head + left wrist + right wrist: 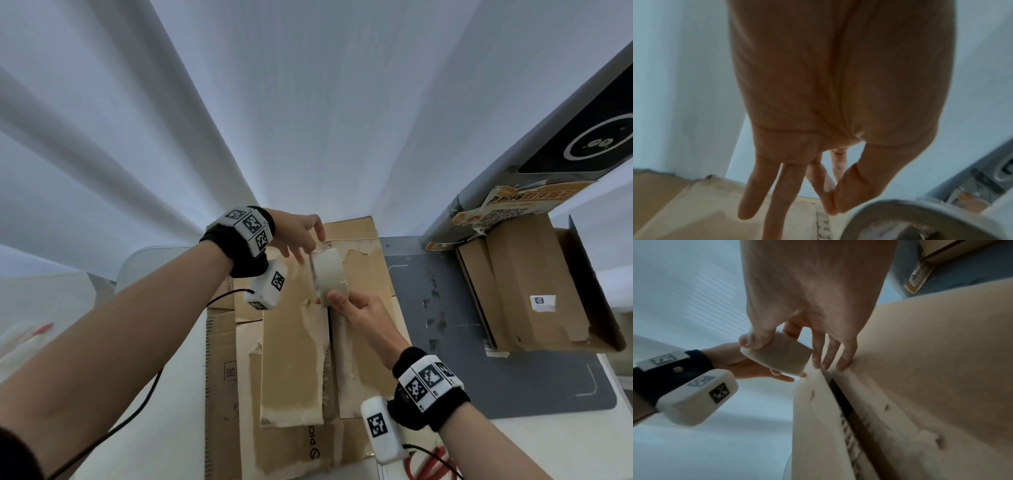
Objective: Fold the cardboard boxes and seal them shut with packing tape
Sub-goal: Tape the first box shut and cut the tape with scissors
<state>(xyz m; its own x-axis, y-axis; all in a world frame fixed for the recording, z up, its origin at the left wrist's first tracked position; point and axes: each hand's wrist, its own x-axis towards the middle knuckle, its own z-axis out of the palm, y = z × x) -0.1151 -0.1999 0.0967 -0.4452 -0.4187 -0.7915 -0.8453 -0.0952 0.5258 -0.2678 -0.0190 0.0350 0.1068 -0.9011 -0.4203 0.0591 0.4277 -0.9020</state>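
A brown cardboard box (291, 342) lies on the table with its two top flaps folded in, leaving a dark seam down the middle. My right hand (334, 298) holds a roll of clear packing tape (329, 270) above the far part of that seam, thumb on the roll (777, 356); its other fingers (830, 356) reach down to the flap edge. My left hand (317, 240) is at the roll's far side. There its thumb and a fingertip (835, 209) pinch together against the roll's rim (920, 216), seemingly on the tape's free end. The tape end itself is too clear to make out.
A second cardboard box (534, 284) lies at the right on a grey mat (513, 377), under a grey post with torn stickers (507, 205). Flat cardboard (221, 377) sticks out left of the main box. Red scissor handles (424, 466) lie near the front edge. White curtains hang behind.
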